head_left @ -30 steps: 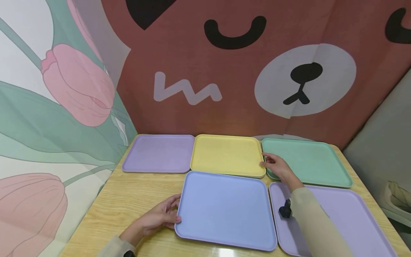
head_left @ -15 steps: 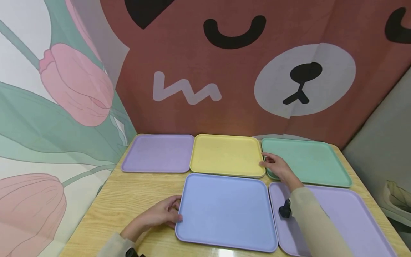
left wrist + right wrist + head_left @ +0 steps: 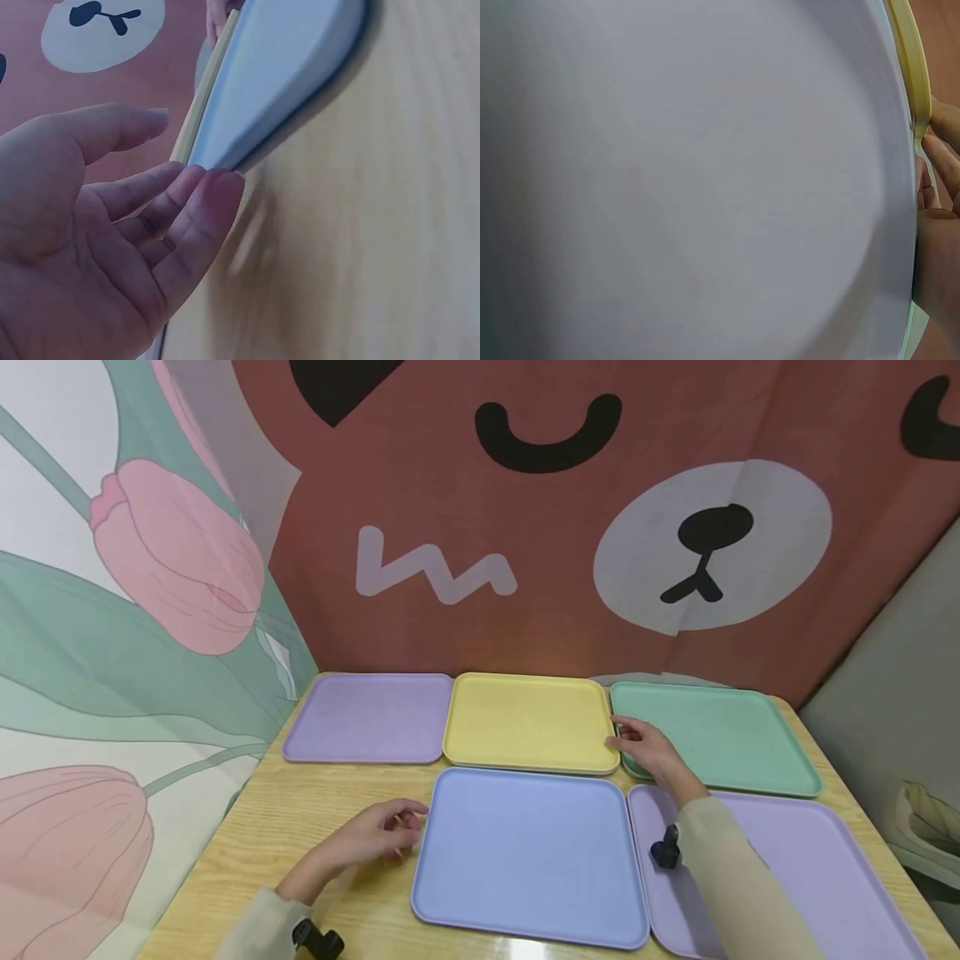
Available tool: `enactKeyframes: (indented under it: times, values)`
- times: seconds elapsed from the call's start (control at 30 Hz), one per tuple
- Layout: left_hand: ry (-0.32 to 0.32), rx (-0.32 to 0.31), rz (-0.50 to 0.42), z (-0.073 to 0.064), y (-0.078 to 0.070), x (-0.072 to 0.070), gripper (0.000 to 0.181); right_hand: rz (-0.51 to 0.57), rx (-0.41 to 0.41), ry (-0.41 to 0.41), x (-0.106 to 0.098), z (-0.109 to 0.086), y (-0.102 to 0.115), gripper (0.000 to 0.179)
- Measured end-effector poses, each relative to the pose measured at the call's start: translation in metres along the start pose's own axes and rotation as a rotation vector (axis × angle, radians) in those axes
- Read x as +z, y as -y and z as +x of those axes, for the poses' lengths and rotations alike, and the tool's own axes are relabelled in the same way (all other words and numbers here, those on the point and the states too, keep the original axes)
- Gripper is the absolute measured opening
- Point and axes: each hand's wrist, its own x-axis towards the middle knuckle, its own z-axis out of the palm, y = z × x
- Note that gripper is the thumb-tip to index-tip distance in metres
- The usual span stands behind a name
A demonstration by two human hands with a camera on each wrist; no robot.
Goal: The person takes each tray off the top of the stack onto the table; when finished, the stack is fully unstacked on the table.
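Note:
My left hand (image 3: 371,835) is beside the left edge of a blue tray (image 3: 528,856), its fingers loosely bent and its thumb apart. In the left wrist view, its fingertips (image 3: 221,191) overlap the corner of that tray, palm bare. My right hand (image 3: 648,747) reaches over a lilac tray (image 3: 795,852) and holds the right rim of a yellow tray (image 3: 528,722) between thumb and fingers. That yellow rim (image 3: 915,75) shows at the right in the right wrist view, past the large surface of the lilac tray (image 3: 705,180).
A smaller lilac tray (image 3: 371,718) lies at the back left. A green tray (image 3: 720,739) lies at the back right, partly behind my right hand. Wooden tabletop (image 3: 277,827) shows on the left. A bear-print cloth (image 3: 450,635) hangs at the back.
My left hand has let go of the blue tray's left edge and moved slightly up and away. Earlier, the blue tray shifted slightly toward me. My right hand stays in place.

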Motion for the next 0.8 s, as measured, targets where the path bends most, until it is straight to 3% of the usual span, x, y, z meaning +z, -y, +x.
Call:
enactKeyframes:
  times: [0.4,0.8]
  values:
    - [-0.069,0.069,0.027,0.035,-0.01,-0.013,0.047,0.002,-0.001,-0.006,0.0,-0.001,-0.002,0.065]
    - [-0.15,0.046,-0.099,0.08,-0.021,-0.034,0.047,0.009,-0.019,0.001,-0.001,-0.002,-0.001,0.064]
